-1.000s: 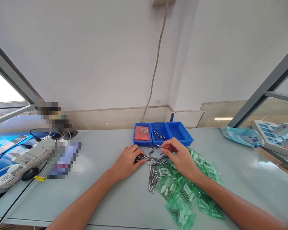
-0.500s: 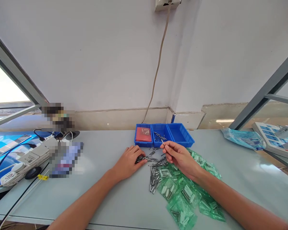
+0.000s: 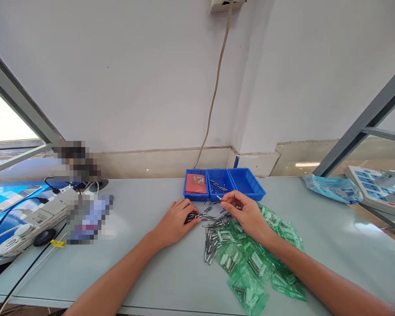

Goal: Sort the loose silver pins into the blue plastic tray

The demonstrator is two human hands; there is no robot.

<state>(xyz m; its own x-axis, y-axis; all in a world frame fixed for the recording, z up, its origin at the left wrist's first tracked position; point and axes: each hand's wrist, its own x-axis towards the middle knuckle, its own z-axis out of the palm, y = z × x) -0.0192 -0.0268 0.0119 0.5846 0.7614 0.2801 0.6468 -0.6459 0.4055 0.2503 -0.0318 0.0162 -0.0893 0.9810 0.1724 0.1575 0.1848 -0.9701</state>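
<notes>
My right hand (image 3: 245, 213) pinches a small metal pin (image 3: 219, 197) between thumb and fingertips, just in front of the blue divided tray (image 3: 246, 186). My left hand (image 3: 174, 221) rests palm down on the table with its fingers curled over a few dark pins (image 3: 191, 217). Between the hands lies a scatter of loose metal pins (image 3: 212, 235). The tray's middle compartment holds several pins (image 3: 219, 185), and its left compartment holds a red packet (image 3: 195, 183). Green plastic bags of pins (image 3: 256, 263) lie under and behind my right wrist.
A power strip with cables (image 3: 29, 219) and blurred items sit at the left of the grey table (image 3: 145, 272). A blue plastic packet (image 3: 332, 186) and a white device (image 3: 375, 188) lie at the far right. A cable (image 3: 215, 92) runs down the wall behind the tray.
My right hand lifted a pin off the pile, turned it, and now holds it pointing toward the tray. The left hand has stayed on the pins.
</notes>
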